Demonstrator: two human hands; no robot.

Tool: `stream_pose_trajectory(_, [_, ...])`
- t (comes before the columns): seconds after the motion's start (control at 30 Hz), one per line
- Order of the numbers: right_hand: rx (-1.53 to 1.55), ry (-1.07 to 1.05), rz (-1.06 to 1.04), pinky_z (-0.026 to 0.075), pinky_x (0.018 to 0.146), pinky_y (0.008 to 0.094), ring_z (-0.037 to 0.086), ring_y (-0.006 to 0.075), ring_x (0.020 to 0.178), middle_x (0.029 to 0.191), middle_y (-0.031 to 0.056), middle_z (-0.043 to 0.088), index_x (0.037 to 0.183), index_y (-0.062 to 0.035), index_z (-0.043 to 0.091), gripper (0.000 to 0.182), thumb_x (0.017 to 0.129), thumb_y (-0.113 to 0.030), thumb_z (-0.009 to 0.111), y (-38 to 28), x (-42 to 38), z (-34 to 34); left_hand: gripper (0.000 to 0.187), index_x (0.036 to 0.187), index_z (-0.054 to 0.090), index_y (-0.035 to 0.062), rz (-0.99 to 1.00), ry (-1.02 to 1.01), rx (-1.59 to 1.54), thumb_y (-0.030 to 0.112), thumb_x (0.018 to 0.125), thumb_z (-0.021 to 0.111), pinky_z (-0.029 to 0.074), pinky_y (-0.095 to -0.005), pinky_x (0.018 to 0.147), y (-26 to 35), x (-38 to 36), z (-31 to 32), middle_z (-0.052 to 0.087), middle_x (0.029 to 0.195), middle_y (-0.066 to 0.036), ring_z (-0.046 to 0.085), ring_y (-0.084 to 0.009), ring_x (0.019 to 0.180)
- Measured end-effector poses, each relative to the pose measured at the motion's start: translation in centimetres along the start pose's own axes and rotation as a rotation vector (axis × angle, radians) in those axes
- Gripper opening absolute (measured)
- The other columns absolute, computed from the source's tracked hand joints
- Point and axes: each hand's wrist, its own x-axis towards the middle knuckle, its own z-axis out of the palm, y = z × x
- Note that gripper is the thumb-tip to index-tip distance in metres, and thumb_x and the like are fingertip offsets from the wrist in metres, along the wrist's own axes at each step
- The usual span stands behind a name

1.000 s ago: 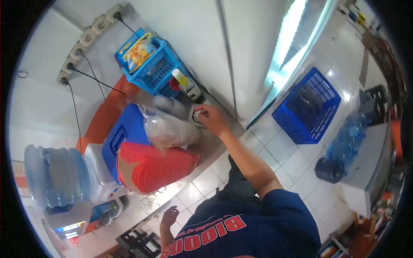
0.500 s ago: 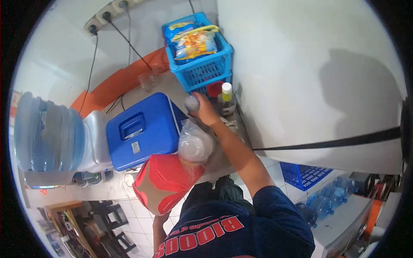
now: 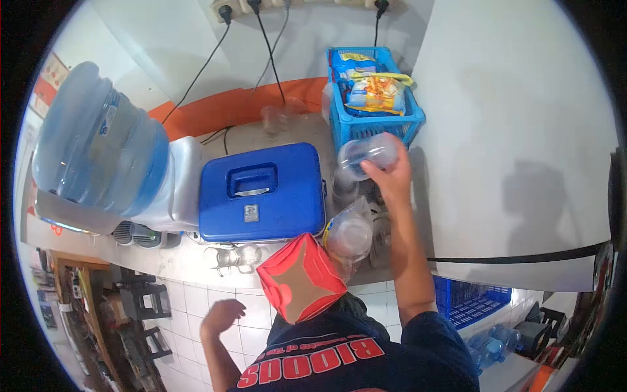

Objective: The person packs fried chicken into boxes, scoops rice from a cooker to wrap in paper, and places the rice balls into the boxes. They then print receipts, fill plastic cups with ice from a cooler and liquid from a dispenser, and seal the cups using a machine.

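Note:
My right hand is closed around a clear plastic container, tilted sideways in front of the blue basket. Another clear container shows partly beneath it. Below my right hand, white bowls in a clear plastic bag stand beside a red and brown cardboard box at the counter's front edge. My left hand hangs over the floor left of the box, holding nothing, its fingers apart and slightly bent. A blue cooler box with a lid handle sits left of the bagged bowls.
A blue plastic basket with snack packets stands against the wall. At left is a water dispenser with a large bottle. Glass mugs sit by the front edge. Power cords hang from sockets; a white panel bounds the right.
My right hand has lifted the clear container and turned it sideways. My left hand has come away from beside the red box to the left. The camera view has shifted and turned.

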Motion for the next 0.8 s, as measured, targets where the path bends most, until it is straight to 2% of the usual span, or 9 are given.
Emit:
stream_pose_trajectory(0.1, [0.206,0.069,-0.011,0.049,0.104,0.0409,0.062,0.0239,0.117,0.128,0.0122,0.063,0.139,-0.0050,0.052,0.063,0.083,-0.007,0.080,-3.0,0.6,-0.2,0.022,0.095,0.074,-0.0045,0.064,0.166,-0.018,0.012,0.094,0.058,0.054,-0.0301,0.066,12.8,-2.3,-5.0,0.073,0.078,-0.009,0.068,-0.0146,0.071])
stream_pose_trajectory(0.17, [0.281,0.092,-0.001,0.050,0.105,0.0440,0.062,0.0266,0.119,0.129,0.0127,0.062,0.140,-0.0053,0.049,0.060,0.087,-0.005,0.075,-5.4,0.7,0.3,0.019,0.096,0.073,-0.0042,0.243,0.462,0.054,0.011,0.095,0.062,0.052,-0.0288,0.068,20.2,-2.4,-6.5,0.072,0.076,-0.008,0.065,-0.0133,0.069])
stream_pose_trajectory(0.23, [0.679,0.056,0.116,0.050,0.107,0.0528,0.062,0.0342,0.121,0.130,0.0151,0.062,0.141,-0.0038,0.047,0.055,0.091,-0.005,0.070,-8.5,0.6,1.2,0.018,0.101,0.072,-0.0033,0.538,0.599,-0.062,0.012,0.094,0.068,0.051,-0.0288,0.070,26.9,-1.2,-7.2,0.072,0.084,-0.008,0.064,-0.0131,0.072])
stream_pose_trajectory(0.27, [0.723,0.068,0.130,0.050,0.105,0.0592,0.061,0.0385,0.123,0.131,0.0169,0.061,0.139,-0.0022,0.047,0.052,0.093,-0.009,0.070,-9.5,0.6,1.6,0.020,0.104,0.073,-0.0028,0.680,0.544,-0.091,0.014,0.093,0.070,0.051,-0.0291,0.070,30.3,-0.3,-6.9,0.073,0.089,-0.009,0.064,-0.0135,0.074])
stream_pose_trajectory(0.33, [0.738,0.029,0.133,0.051,0.105,0.0581,0.061,0.0381,0.124,0.132,0.0170,0.061,0.139,-0.0020,0.047,0.052,0.093,-0.011,0.070,-10.6,0.5,2.2,0.027,0.114,0.072,-0.0009,0.891,0.379,-0.079,0.016,0.092,0.074,0.051,-0.0291,0.077,35.5,1.6,-6.3,0.073,0.102,-0.009,0.065,-0.0140,0.085])
stream_pose_trajectory(0.47, [0.724,-0.026,0.114,0.054,0.102,0.0558,0.060,0.0373,0.126,0.133,0.0170,0.059,0.139,-0.0026,0.046,0.053,0.094,-0.014,0.071,-12.9,-0.9,3.4,0.029,0.119,0.072,0.0019,1.022,0.183,0.033,0.017,0.094,0.074,0.051,-0.0294,0.087,41.3,3.8,-3.9,0.075,0.110,-0.008,0.067,-0.0135,0.095])
stream_pose_trajectory(0.53, [0.731,-0.045,0.047,0.054,0.101,0.0556,0.060,0.0372,0.126,0.134,0.0168,0.059,0.140,-0.0035,0.045,0.054,0.093,-0.013,0.071,-13.9,-1.4,3.8,0.027,0.116,0.074,-0.0003,0.887,0.024,-0.091,0.017,0.096,0.072,0.052,-0.0298,0.090,42.2,5.4,-2.8,0.076,0.109,-0.008,0.067,-0.0128,0.097])
stream_pose_trajectory(0.63, [0.691,0.003,0.017,0.055,0.100,0.0554,0.060,0.0362,0.125,0.132,0.0158,0.059,0.142,-0.0061,0.042,0.062,0.089,-0.005,0.074,-14.5,-2.0,3.3,0.024,0.112,0.075,-0.0032,0.933,-0.025,-0.309,0.015,0.097,0.071,0.052,-0.0296,0.091,42.3,5.9,-1.7,0.077,0.106,-0.008,0.068,-0.0126,0.099])
stream_pose_trajectory(0.8, [0.475,0.053,-0.041,0.055,0.099,0.0535,0.060,0.0329,0.123,0.130,0.0151,0.058,0.143,-0.0087,0.040,0.074,0.080,0.006,0.077,-15.0,-2.7,2.0,0.021,0.108,0.076,-0.0042,0.905,0.017,-0.281,0.014,0.097,0.070,0.054,-0.0296,0.091,41.9,5.9,-1.9,0.077,0.104,-0.011,0.069,-0.0132,0.098])
